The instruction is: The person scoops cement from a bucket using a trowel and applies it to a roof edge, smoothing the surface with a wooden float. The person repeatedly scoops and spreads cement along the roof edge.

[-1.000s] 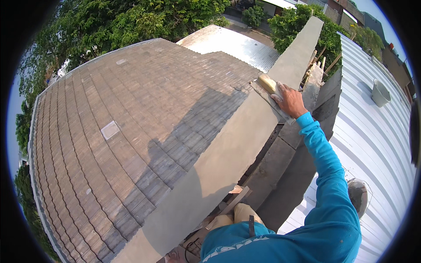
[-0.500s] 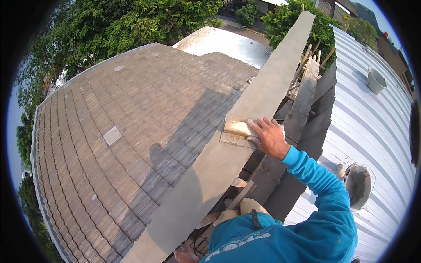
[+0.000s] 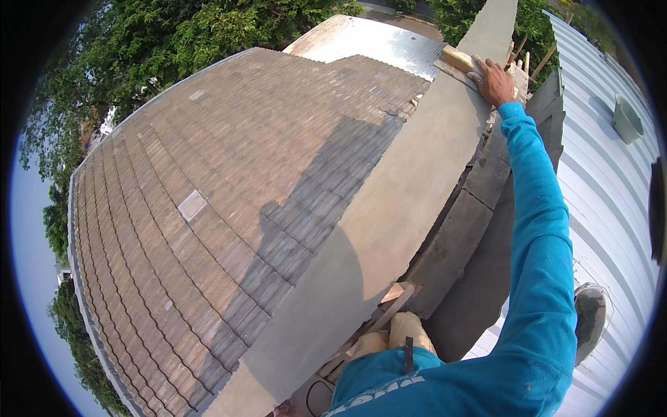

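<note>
My right hand [image 3: 495, 82] is stretched far ahead, its fingers closed over the wooden grip of a plastering float [image 3: 458, 61]. The float lies flat on the smooth grey mortar top of a long wall [image 3: 410, 181], across its width near the far end. The blue sleeve of my right arm runs up the right side of the view. At the bottom edge, beside the wall, a sliver of what looks like my left hand [image 3: 283, 410] shows; its fingers are hidden.
Left of the wall slopes a brown tiled roof [image 3: 208, 160]. On the right, a dark plank walkway [image 3: 451, 250] runs beside the wall, then a white corrugated metal roof [image 3: 604, 187] carrying a grey bucket [image 3: 627, 119] and a mortar-stained bucket [image 3: 589, 320]. Trees stand beyond.
My right hand has pushed the float forward along the wall top, away from me, and my arm has straightened. The view has shifted slightly.
</note>
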{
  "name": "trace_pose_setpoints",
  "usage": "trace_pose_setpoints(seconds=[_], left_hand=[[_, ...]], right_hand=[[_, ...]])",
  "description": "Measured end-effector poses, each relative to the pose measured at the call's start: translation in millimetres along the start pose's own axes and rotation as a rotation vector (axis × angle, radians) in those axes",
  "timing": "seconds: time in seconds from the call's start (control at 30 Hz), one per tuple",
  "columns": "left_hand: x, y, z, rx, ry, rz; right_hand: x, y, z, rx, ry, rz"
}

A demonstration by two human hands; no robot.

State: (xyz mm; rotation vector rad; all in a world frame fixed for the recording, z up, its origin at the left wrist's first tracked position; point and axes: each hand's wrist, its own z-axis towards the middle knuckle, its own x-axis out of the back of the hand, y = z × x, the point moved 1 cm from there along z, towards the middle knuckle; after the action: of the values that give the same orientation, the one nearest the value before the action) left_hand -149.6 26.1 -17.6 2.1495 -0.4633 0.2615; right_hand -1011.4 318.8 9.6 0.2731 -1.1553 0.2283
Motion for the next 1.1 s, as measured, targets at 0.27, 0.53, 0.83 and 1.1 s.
trace_pose_setpoints(seconds=[0.27,0.53,0.83,1.1], left_hand=[[-13.9,14.5,1.2,0.012,0.037,0.013],[3.3,0.5,-0.5,0.021,0.027,-0.004],[24.1,-26.3,-12.8,-0.06,-0.002,-0.016],[15.9,-19.2,-24.9,-0.142,-0.028,-0.273]], right_hand=[[-40.4,36.9,69.9,-0.108,0.037,-0.059],[-10.1,7.7,29.4,0.058,-0.005,0.109],[89.3,-128.7,-121.4,0.262,0.029,0.256],[225.8,-310.8,-348.5,0.683,-0.276,0.575]])
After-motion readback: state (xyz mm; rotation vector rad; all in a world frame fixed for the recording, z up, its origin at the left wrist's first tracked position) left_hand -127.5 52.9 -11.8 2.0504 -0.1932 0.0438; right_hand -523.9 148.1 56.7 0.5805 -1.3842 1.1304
